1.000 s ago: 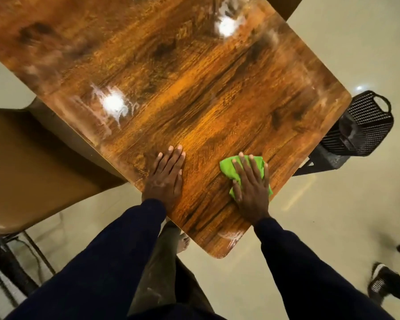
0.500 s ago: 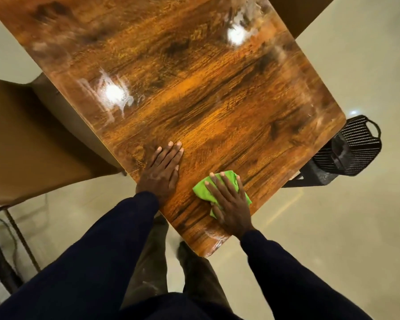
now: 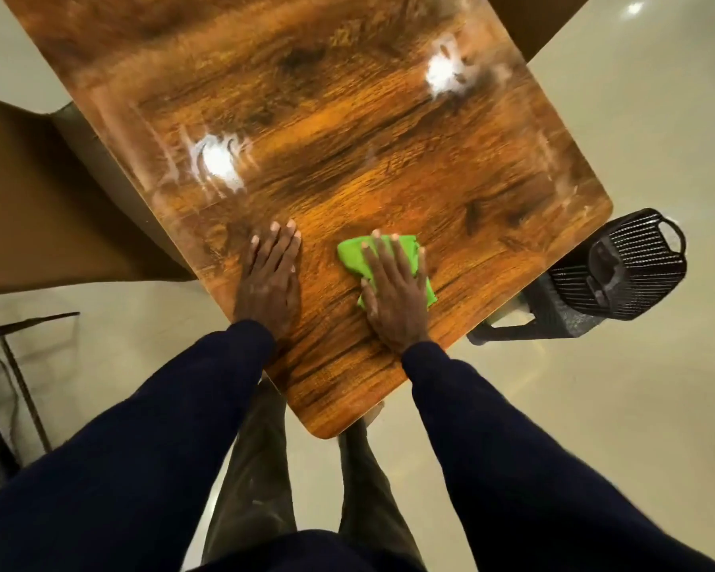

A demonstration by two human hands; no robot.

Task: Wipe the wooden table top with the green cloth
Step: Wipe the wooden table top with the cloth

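Here the right grip (image 3: 395,295) lies flat, unclenched, atop the green cloth (image 3: 351,258), seemingly pressing it onto the table (image 3: 347,138).

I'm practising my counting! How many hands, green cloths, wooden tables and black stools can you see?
hands: 2 (left hand, right hand)
green cloth: 1
wooden table: 1
black stool: 1
Total: 5

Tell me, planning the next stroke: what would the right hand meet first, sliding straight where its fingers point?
Only bare table top ahead of the right hand and green cloth; free as far as visible.
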